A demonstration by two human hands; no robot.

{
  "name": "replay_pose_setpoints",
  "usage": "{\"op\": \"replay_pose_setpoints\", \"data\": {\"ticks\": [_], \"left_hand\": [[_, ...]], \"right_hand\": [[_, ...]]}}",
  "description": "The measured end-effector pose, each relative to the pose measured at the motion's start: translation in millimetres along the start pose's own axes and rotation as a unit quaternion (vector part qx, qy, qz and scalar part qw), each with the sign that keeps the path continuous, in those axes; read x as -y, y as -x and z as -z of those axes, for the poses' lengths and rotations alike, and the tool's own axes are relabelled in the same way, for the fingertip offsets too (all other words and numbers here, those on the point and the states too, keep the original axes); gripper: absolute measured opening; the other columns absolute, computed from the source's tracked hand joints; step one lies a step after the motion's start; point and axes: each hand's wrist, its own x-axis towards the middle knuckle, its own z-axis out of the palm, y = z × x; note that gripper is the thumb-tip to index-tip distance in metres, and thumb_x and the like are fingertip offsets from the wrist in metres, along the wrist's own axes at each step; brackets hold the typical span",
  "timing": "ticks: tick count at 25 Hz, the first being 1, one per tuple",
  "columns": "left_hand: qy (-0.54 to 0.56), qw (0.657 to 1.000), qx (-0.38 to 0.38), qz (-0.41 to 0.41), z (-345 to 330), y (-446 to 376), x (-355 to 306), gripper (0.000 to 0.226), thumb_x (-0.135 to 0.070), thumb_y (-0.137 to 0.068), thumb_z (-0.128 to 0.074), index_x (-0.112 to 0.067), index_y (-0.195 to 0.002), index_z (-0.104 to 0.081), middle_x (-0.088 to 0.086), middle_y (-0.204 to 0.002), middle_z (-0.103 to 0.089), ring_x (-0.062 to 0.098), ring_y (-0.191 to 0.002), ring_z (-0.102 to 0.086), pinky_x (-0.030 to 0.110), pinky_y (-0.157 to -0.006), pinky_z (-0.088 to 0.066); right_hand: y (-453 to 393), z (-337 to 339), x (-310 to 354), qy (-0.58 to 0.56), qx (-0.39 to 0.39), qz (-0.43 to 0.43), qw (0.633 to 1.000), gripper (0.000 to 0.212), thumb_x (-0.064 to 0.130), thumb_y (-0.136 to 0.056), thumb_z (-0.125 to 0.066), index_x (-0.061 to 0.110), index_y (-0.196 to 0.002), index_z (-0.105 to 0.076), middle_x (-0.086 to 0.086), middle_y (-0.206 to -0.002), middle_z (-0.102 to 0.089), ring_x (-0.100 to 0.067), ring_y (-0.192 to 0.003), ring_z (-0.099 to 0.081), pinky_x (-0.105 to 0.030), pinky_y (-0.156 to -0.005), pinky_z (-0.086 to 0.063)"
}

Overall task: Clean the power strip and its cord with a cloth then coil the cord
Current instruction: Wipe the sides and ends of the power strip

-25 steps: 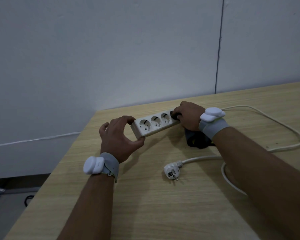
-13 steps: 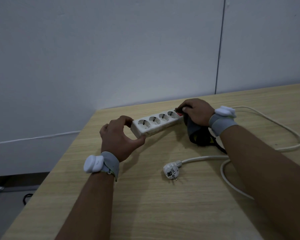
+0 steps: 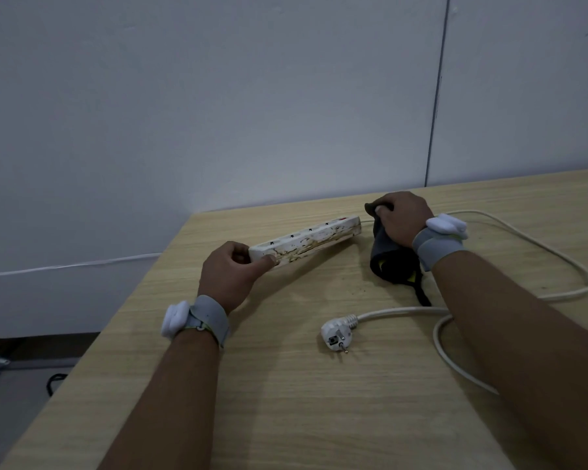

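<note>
A person's two bare forearms reach across a light wood-grain table (image 3: 286, 401) set against a plain pale wall (image 3: 218, 96). The long white plastic power strip (image 3: 306, 239) lies near the table's far edge, tipped up onto its long side so that a stained, brown-smeared face is turned toward the camera; its sockets show only as a row of dark marks along the upper edge, and a red switch (image 3: 343, 218) sits at the strip's right end. The left hand (image 3: 231, 276) pinches the strip's left end, thumb pressed against the stained face and fingers curled around the end. Just right of the strip, the right hand (image 3: 403, 220) is closed in a fist around a dark grey cloth (image 3: 387, 259) with a yellow trim, which bunches down onto the table beneath the wrist. Both wrists carry grey bands with white devices, the left one (image 3: 177, 318) and the right one (image 3: 447, 227). The strip's white round cord (image 3: 557, 256) runs from behind the right hand, sweeps out to the right of the strip in a wide uncoiled loop, and passes under the right forearm. Its white round two-pin plug (image 3: 336, 337) rests flat on the table nearer the camera than the strip, between the two forearms, touched by neither hand.
</note>
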Motion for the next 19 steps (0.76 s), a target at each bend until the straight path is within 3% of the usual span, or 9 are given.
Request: {"op": "replay_pose_setpoints", "data": {"ticks": [3,7,11,19], "left_hand": [[0.047,0.998,0.012,0.043,1,-4,5,0.040,-0.055,-0.063,-0.077,-0.018,-0.076,-0.070,0.001,-0.077,-0.071,0.017,-0.071,-0.063,0.026,-0.055,-0.042],[0.089,0.990,0.009,0.109,4,-11,11,0.048,-0.070,-0.045,-0.066,-0.024,-0.058,-0.073,-0.008,-0.067,-0.070,0.015,-0.073,-0.063,0.028,-0.063,-0.042],[0.088,0.988,0.008,0.126,2,-14,17,0.046,-0.073,-0.047,-0.066,-0.030,-0.061,-0.074,-0.012,-0.058,-0.067,0.014,-0.063,-0.058,0.030,-0.061,-0.041],[0.103,0.982,0.018,0.156,0,-18,23,0.053,-0.072,-0.045,-0.070,-0.023,-0.062,-0.075,-0.001,-0.061,-0.067,0.021,-0.065,-0.061,0.032,-0.065,-0.043]], "right_hand": [[3,-5,4,-0.008,-0.009,0.005,1.000,0.027,0.020,-0.094,-0.052,0.012,-0.112,-0.070,-0.011,-0.117,-0.067,-0.033,-0.111,-0.057,-0.033,-0.096,-0.042],[5,-9,8,-0.009,-0.013,0.010,1.000,0.027,0.021,-0.094,-0.051,0.015,-0.112,-0.070,-0.009,-0.117,-0.068,-0.032,-0.112,-0.057,-0.033,-0.097,-0.042],[6,-14,9,-0.002,0.003,0.015,1.000,0.028,0.021,-0.093,-0.050,0.017,-0.114,-0.069,-0.009,-0.119,-0.066,-0.031,-0.114,-0.055,-0.032,-0.096,-0.041],[13,-25,29,-0.004,0.047,0.064,0.997,0.029,0.019,-0.095,-0.049,0.018,-0.116,-0.068,-0.017,-0.113,-0.058,-0.035,-0.109,-0.052,-0.031,-0.091,-0.038]]}}
